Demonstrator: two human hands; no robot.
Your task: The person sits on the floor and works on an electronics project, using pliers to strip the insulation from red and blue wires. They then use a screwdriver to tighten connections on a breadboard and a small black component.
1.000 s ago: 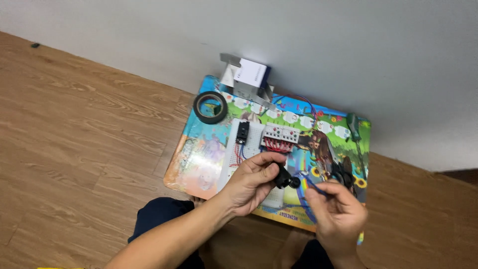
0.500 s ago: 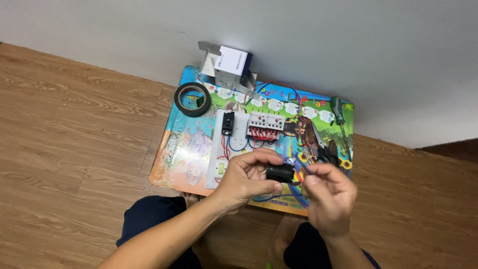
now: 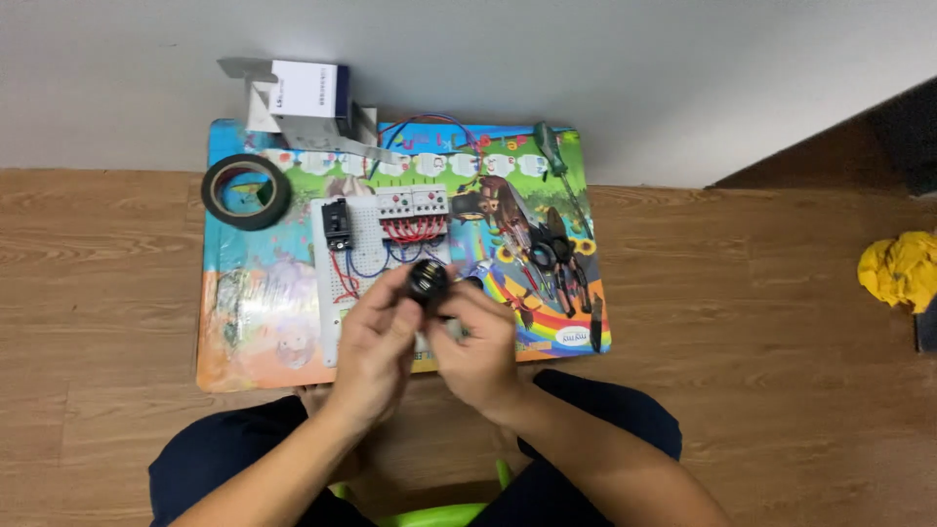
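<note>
Seated on the wooden plank floor with a low, brightly printed children's table across the lap. At 10 o'clock of the tabletop, a black roll of electrical tape lying flat; just past it at 11 o'clock, an opened white and blue cardboard box against the pale grey wall. Near the middle, a white perforated wiring board carrying a black circuit breaker and a row of small white and red switching modules, joined by red and blue wires. Below these, at 6 o'clock of the board, left hand and right hand pressed together, both closed around a small round black component held just above the board. Judged as mid-assembly: gripping and perhaps twisting the part; next likely calling for steady counter-rotation and lining it up with the board. Toward 3 o'clock, scissors and pliers plus a green-handled screwdriver. Far right on the floor, a crumpled yellow cloth.
</note>
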